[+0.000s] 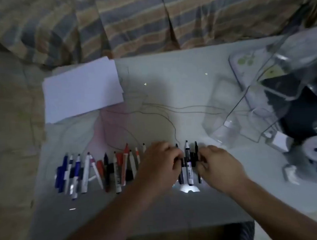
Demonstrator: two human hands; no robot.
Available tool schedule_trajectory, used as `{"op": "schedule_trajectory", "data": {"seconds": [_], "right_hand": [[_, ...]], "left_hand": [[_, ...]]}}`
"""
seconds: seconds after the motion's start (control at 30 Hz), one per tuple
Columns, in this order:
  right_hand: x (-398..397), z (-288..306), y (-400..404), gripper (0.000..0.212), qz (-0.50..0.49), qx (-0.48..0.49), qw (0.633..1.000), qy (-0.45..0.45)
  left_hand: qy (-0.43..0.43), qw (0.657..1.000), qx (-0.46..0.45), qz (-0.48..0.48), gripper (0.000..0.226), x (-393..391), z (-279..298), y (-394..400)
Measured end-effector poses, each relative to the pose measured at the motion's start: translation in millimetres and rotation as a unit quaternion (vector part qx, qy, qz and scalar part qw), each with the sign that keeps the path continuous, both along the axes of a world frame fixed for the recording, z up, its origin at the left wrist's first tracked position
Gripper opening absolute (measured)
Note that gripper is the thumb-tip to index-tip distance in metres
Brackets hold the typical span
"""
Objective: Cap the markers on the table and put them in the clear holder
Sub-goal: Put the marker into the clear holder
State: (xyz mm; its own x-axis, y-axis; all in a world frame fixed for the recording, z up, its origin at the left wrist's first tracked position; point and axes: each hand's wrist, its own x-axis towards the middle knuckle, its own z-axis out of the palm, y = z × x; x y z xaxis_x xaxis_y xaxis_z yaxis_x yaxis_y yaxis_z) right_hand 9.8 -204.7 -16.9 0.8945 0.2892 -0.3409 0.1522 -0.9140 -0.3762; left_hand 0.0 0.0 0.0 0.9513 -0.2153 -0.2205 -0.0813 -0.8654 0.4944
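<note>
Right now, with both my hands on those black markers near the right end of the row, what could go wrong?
Both hands, left and right, crowd the uncapped black markers, so a bare tip could ink your fingers or the table.

The other markers lie packed close together with loose caps between them; a nudge might scatter them or mix cap colours.

The clear holder sits far right among clutter, so a reach could knock it.

Both bare forearms reach forward from the near edge of the table, converging toward its middle. The left hand lies palm down, fingers curled at its right side. The right hand sits just right of it, knuckles up, fingertips bent inward toward the left hand. Whether either grips anything is blurred.
</note>
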Motion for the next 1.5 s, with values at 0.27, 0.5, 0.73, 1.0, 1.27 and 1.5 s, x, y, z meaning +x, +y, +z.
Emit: {"op": "schedule_trajectory", "data": {"seconds": [0.27, 0.5, 0.73, 1.0, 1.27, 1.5], "right_hand": [[11.9, -55.7, -20.4, 0.034, 0.062, 0.032, 0.996, -0.061], [15.8, -61.0, -27.7, 0.036, 0.06, 0.026, 0.991, -0.113], [1.1, -78.6, -26.1, 0.032, 0.017, 0.002, 0.985, -0.172], [-9.0, -67.3, -30.0, 0.035, -0.066, -0.026, 0.985, -0.158], [-57.2, -3.8, -69.0, 0.023, -0.167, -0.006, 0.981, -0.095], [-110.7, 86.0, -49.6, 0.015, -0.131, 0.193, 0.954, -0.189]], "left_hand": [[-0.074, 0.983, 0.117, -0.12, 0.054, 33.8, -57.7, -28.8], [-0.102, 0.973, 0.124, -0.165, 0.055, 43.0, -81.4, -30.0], [-0.168, 0.961, 0.071, -0.208, 0.034, 15.4, -79.5, -53.1], [-0.097, 0.96, 0.133, -0.226, 0.037, 11.2, -66.9, -71.0], [-0.168, 0.979, -0.005, -0.119, 0.021, -46.5, -15.2, -59.6], [-0.127, 0.942, -0.305, 0.051, 0.016, -126.4, 54.9, -15.3]]}}
